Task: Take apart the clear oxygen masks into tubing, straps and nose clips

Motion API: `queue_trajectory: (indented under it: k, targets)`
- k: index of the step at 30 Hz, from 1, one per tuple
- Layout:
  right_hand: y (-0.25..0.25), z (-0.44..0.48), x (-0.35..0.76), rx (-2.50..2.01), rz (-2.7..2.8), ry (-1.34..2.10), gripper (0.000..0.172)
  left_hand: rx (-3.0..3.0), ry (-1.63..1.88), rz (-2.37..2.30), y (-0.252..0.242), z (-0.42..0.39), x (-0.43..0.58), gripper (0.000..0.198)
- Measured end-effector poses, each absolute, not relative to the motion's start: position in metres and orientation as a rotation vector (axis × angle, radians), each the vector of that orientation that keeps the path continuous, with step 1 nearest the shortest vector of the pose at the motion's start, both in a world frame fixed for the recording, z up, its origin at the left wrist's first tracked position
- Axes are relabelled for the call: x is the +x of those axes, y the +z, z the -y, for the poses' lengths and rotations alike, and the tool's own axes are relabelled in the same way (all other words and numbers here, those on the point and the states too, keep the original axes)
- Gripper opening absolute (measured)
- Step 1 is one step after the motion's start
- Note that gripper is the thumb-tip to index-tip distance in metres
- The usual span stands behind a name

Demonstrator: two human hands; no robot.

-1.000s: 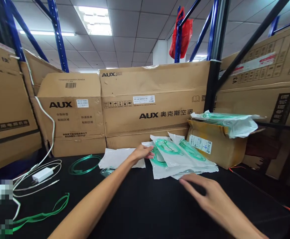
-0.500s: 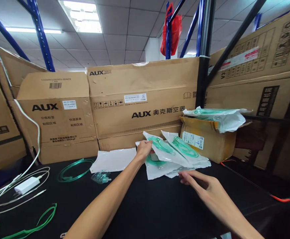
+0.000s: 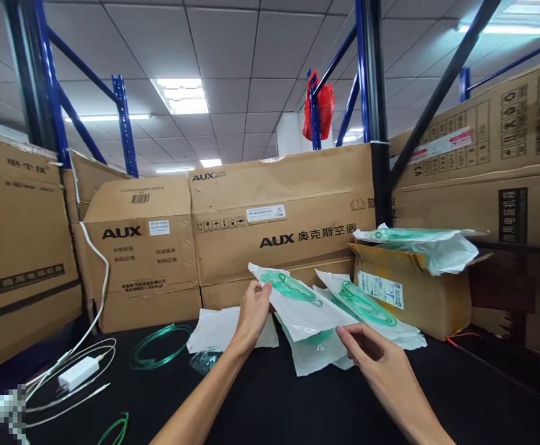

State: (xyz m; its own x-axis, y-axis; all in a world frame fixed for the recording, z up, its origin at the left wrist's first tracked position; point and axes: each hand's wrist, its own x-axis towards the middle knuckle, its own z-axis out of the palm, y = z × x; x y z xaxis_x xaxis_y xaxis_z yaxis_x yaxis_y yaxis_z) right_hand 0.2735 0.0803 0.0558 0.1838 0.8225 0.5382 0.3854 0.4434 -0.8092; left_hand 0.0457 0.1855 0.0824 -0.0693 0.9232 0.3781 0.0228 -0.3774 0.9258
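My left hand [image 3: 254, 310] pinches the upper left edge of a white packet [image 3: 307, 316] with coiled green tubing showing through its clear side. My right hand [image 3: 372, 353] has thumb and finger closed at the packet's lower right corner. The packet is tilted and lifted above other packets. One similar tubing packet [image 3: 367, 304] lies just right of it, and another packet [image 3: 314, 358] shows partly from beneath. Left of my left hand is a flat white wrapper [image 3: 214, 327]. A clear mask [image 3: 206, 358] lies in front of it, partly hidden by my left forearm.
A coil of green tubing [image 3: 152, 349] and a white charger [image 3: 79, 372] with cables lie on the black table [image 3: 293, 414] at left. A small carton [image 3: 418, 296] with more packets on top stands at right. Large cardboard boxes [image 3: 233, 259] line the back.
My left hand has lifted the packet off the pile and drawn it left. My right hand has come to its lower right corner. The view has tilted upward and shifted left.
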Motion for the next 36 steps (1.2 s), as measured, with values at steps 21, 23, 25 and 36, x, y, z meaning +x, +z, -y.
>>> queue_trajectory:
  k: [21, 23, 25, 36]
  targets:
    - [0.057, -0.086, 0.235, -1.005, 1.323, 0.824, 0.047, 1.645, 1.717, -0.783, 0.101, -0.126, 0.027, 0.036]
    - [0.058, -0.087, 0.233, -0.943, 1.260, 0.868, 0.042, 1.618, 1.721, -0.762, 0.102, -0.124, 0.027, 0.037]
    - [0.059, -0.089, 0.234, -0.901, 1.204, 0.919, 0.039, 1.592, 1.712, -0.731, 0.104, -0.122, 0.027, 0.036]
    - [0.067, -0.092, 0.220, -0.663, 0.926, 1.378, 0.051, 1.438, 1.643, -0.643, 0.101, -0.136, 0.018, 0.066]
